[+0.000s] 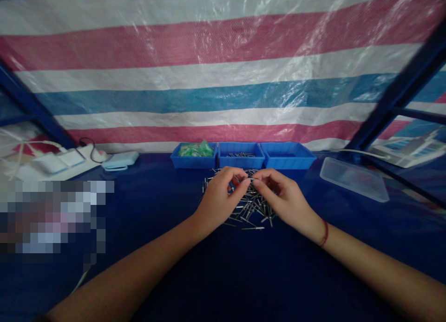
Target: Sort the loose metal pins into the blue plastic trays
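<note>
A thin metal pin [252,178] sits near the centre of the frame, pinched at one end by the left hand [223,192] and at the other by the right hand [287,199]. Just below and around the fingers, a loose pile of similar pins [249,206] spreads over the dark blue table [156,196], pointing every which way.

Such a slim, smooth piece could slip if either pinch loosened or the two hands pulled unevenly — and once in the pile it would be hard to tell from the rest. A low sweep of either hand could also scatter the outer pins.

Both forearms reach in from the lower corners and angle towards the middle. The thumbs and index fingers close on the pin with the tips nearly meeting, while the other fingers curl inwards. A red string [326,233] circles the right wrist.

Beyond the hands, three blue bins stand in a row: the left bin [195,163] has green plastic [197,149] in it, the middle bin [241,163] holds more pins, and the right bin [289,163] stands beside it. A clear plastic lid [353,179] lies right of centre — a striped sheet [209,43] fills the upper frame.
</note>
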{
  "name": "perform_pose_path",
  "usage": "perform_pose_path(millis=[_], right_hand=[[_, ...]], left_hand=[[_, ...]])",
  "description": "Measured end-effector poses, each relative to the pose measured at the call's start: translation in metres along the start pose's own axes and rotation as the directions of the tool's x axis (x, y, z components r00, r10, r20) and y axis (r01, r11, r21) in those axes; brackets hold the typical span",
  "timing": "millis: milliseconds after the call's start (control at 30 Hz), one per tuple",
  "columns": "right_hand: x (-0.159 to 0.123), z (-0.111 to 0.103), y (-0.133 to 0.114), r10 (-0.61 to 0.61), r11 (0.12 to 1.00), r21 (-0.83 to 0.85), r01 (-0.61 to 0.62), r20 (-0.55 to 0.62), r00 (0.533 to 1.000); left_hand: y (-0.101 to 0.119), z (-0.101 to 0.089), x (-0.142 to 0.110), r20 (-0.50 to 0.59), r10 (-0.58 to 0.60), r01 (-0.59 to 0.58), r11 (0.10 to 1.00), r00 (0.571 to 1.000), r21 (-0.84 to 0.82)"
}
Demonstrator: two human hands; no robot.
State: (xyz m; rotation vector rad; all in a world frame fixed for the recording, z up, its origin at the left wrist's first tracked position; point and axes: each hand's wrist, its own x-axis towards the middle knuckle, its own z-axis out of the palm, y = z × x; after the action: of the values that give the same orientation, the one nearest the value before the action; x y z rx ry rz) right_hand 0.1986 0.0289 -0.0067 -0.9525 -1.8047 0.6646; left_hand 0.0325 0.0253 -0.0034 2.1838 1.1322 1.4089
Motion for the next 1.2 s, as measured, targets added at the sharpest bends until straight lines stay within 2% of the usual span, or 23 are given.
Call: perform_pose_path(millis=[67,167,233,300,400,467,567,700,800,867,1033,1200], right_hand=[[0.0,0.0,-0.001,-0.018,1.0,-0.019,0.019,0.043,0.999],[0.002,-0.002,-0.003,-0.059,0.995,-0.076,0.067,0.103,0.993],[0.007,-0.006,-0.003,-0.094,0.981,-0.163,0.106,0.082,0.992],[0.018,-0.01,0.0,-0.137,0.949,-0.286,0.13,-0.005,0.991],[0.043,-0.016,0.009,-0.211,0.862,-0.49,0.125,-0.124,0.969],[0.062,-0.018,0.015,-0.23,0.768,-0.63,0.116,-0.102,0.968],[0.076,-0.016,0.02,-0.17,0.666,-0.741,0.082,-0.044,0.984],[0.059,-0.015,0.014,-0.162,0.715,-0.687,0.127,0.014,0.987],[0.032,-0.019,0.008,-0.148,0.76,-0.632,0.152,0.058,0.987],[0.017,-0.022,0.007,-0.117,0.79,-0.599,0.129,0.059,0.991],[0.005,-0.026,0.009,-0.05,0.871,-0.487,0.063,0.04,0.998],[0.003,-0.022,0.003,-0.065,0.897,-0.434,0.087,0.066,0.996]], left_hand=[[0.001,0.0,0.0,-0.012,0.009,-0.009,1.0,1.0,-0.015],[0.001,0.0,0.0,-0.009,-0.039,0.039,0.998,0.999,-0.043],[0.0,0.0,0.0,-0.014,-0.081,0.08,0.995,0.997,-0.054],[-0.001,0.0,0.0,-0.015,-0.105,0.104,0.993,0.994,-0.061],[-0.003,0.0,0.0,-0.001,-0.115,0.115,0.992,0.993,-0.053],[-0.007,0.0,0.001,0.006,-0.113,0.113,0.993,0.994,-0.026],[-0.015,-0.003,0.004,0.036,-0.098,0.096,0.994,0.995,0.044],[-0.024,-0.011,0.006,0.216,-0.062,0.02,0.981,0.974,0.193],[-0.025,-0.015,0.006,0.367,-0.07,-0.043,0.956,0.928,0.291],[-0.024,-0.015,0.006,0.429,-0.09,-0.059,0.945,0.899,0.322],[-0.021,-0.018,0.008,0.494,-0.128,-0.085,0.918,0.86,0.387],[-0.021,-0.018,0.01,0.512,-0.157,-0.105,0.888,0.844,0.447]])
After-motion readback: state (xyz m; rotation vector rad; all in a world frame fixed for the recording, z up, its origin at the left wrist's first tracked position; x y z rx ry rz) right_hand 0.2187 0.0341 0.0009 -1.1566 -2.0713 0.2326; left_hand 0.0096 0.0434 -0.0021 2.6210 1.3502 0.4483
